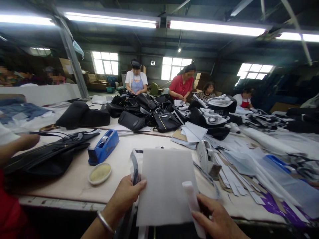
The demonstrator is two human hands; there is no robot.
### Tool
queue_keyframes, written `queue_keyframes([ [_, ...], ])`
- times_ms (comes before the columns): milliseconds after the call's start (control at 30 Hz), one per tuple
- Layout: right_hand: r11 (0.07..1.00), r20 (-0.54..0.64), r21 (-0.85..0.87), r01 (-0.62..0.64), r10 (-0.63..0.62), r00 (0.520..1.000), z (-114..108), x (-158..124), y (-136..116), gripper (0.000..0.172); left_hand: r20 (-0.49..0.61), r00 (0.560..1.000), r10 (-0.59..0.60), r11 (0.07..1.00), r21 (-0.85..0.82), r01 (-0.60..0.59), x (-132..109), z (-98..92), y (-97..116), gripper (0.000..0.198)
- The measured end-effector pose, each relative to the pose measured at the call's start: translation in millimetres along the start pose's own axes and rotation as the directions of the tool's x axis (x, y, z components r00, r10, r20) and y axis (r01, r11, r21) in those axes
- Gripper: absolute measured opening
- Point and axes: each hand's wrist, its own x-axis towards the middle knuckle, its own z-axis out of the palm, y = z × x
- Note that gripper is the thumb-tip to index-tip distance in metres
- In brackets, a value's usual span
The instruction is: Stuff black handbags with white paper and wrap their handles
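A flat white sheet is held upright in front of me at the table's near edge. My left hand pinches its left side, thumb on the front face. Close by that hand a dark strap in clear wrapping stands up, and I cannot tell if the fingers hold it too. My right hand is closed on a narrow white folded strip, which lies across the sheet's right edge. Below the sheet there is something dark, mostly hidden. A grey wrapped strap curves behind the sheet on the right.
Left of the sheet are a blue tape dispenser and a round dish. A tape reel stands behind on the right, near paper strips. Black bags are piled farther back. A neighbour's hand is at left.
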Motion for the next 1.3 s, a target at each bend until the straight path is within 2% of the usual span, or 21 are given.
queue_keyframes([
  [67,0.995,-0.057,-0.023,0.093,-0.094,0.994,-9.5,-2.6,6.2,0.030,0.182,0.983,-0.009,1.000,0.026,0.004,-0.1,0.6,-3.0,0.031],
  [133,0.996,-0.229,-0.045,0.082,-0.090,0.969,-14.6,1.7,17.7,0.032,0.277,0.961,-0.020,0.996,0.085,-0.004,0.3,3.8,-4.6,0.026],
  [200,0.996,-0.401,-0.045,-0.082,0.057,0.914,-15.2,11.8,32.0,0.037,0.281,0.959,-0.019,0.991,0.131,-0.019,1.0,8.2,-5.0,0.020],
  [233,0.983,-0.439,-0.030,-0.182,0.150,0.886,-14.0,17.9,39.1,0.042,0.271,0.962,-0.010,0.989,0.142,-0.030,1.3,10.2,-5.0,0.018],
  [267,0.964,-0.439,-0.011,-0.265,0.233,0.868,-12.0,23.8,45.6,0.047,0.265,0.964,0.001,0.988,0.150,-0.043,1.5,11.8,-5.0,0.016],
  [333,0.936,-0.380,0.011,-0.353,0.330,0.864,-6.4,33.4,55.4,0.056,0.247,0.969,0.014,0.984,0.167,-0.057,1.2,13.6,-5.8,0.012],
  [400,0.926,-0.319,0.017,-0.377,0.362,0.876,-1.0,38.1,60.4,0.060,0.223,0.975,0.007,0.981,0.188,-0.050,0.0,13.2,-8.0,0.010],
  [467,0.923,-0.241,0.073,-0.378,0.384,0.891,2.0,38.5,60.9,0.059,0.194,0.981,-0.012,0.977,0.210,-0.030,-1.8,11.6,-11.6,0.020],
  [567,0.871,-0.016,0.317,-0.374,0.400,0.916,2.6,34.9,57.0,0.049,0.137,0.990,-0.030,0.969,0.247,-0.005,-3.5,8.9,-19.0,0.039],
  [633,0.769,0.089,0.509,-0.387,0.400,0.912,3.2,31.4,55.0,0.048,0.089,0.996,-0.020,0.958,0.288,-0.006,-3.1,7.7,-24.3,0.043],
  [667,0.714,0.097,0.581,-0.390,0.415,0.905,4.1,29.4,55.2,0.049,0.068,0.998,-0.004,0.949,0.314,-0.018,-2.7,7.4,-26.8,0.040],
  [733,0.658,0.039,0.651,-0.378,0.468,0.883,6.9,24.6,58.5,0.049,0.041,0.998,0.047,0.926,0.372,-0.058,-2.3,7.7,-31.0,0.028],
  [833,0.707,-0.114,0.581,-0.403,0.561,0.820,11.9,15.8,69.0,0.049,0.019,0.992,0.122,0.883,0.455,-0.117,-4.6,10.4,-33.1,0.011],
  [933,0.745,-0.211,0.481,-0.462,0.610,0.764,14.6,7.6,79.6,0.054,0.006,0.989,0.148,0.852,0.508,-0.130,-9.9,13.9,-30.2,0.016],
  [1000,0.767,-0.246,0.436,-0.471,0.605,0.757,15.0,4.0,84.0,0.058,0.011,0.991,0.135,0.838,0.532,-0.120,-13.8,15.2,-27.5,0.018],
  [1133,0.820,-0.301,0.353,-0.450,0.555,0.776,16.6,-0.2,86.3,0.056,0.049,0.995,0.088,0.839,0.535,-0.101,-18.7,16.1,-25.6,0.012],
  [1200,0.826,-0.334,0.342,-0.448,0.552,0.764,18.3,-2.1,86.3,0.057,0.080,0.995,0.061,0.862,0.498,-0.093,-19.5,16.2,-27.0,0.015],
  [1300,0.798,-0.351,0.368,-0.477,0.595,0.724,21.2,-4.6,87.1,0.059,0.134,0.990,0.034,0.917,0.390,-0.084,-21.9,14.7,-29.1,0.006],
])
